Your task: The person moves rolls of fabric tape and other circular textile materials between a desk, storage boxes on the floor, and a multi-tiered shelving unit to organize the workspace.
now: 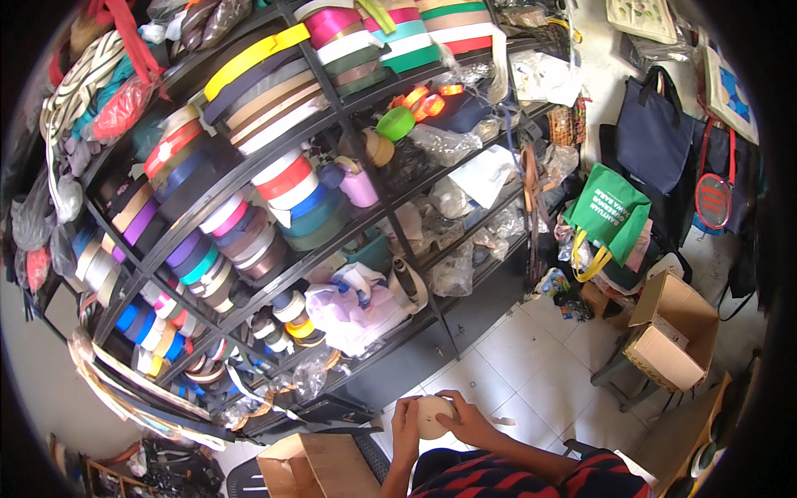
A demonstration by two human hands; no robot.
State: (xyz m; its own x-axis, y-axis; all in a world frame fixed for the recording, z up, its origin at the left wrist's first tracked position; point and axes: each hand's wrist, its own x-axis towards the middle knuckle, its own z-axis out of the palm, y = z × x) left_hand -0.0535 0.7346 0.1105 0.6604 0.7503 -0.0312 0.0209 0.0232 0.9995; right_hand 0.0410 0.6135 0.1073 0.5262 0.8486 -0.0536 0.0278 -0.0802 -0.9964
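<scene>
A round, flat, cream-coloured roll (432, 422), which looks like wound strap or ribbon, is held between my two hands in front of my body. My left hand (405, 427) is wrapped along its left edge. On its right side my right hand (466, 422) grips the rim, with the thumb over the face. A short pale strip (503, 422) shows just beyond my right wrist; whether it belongs to the roll I cannot tell.
A tall black shelf rack (340, 108) full of coloured strap rolls stands ahead. An open cardboard box (320, 465) sits on a dark chair at lower left. Another box (677, 328) rests on a stool at right, near a green bag (610, 212). Below is white tiled floor (531, 365).
</scene>
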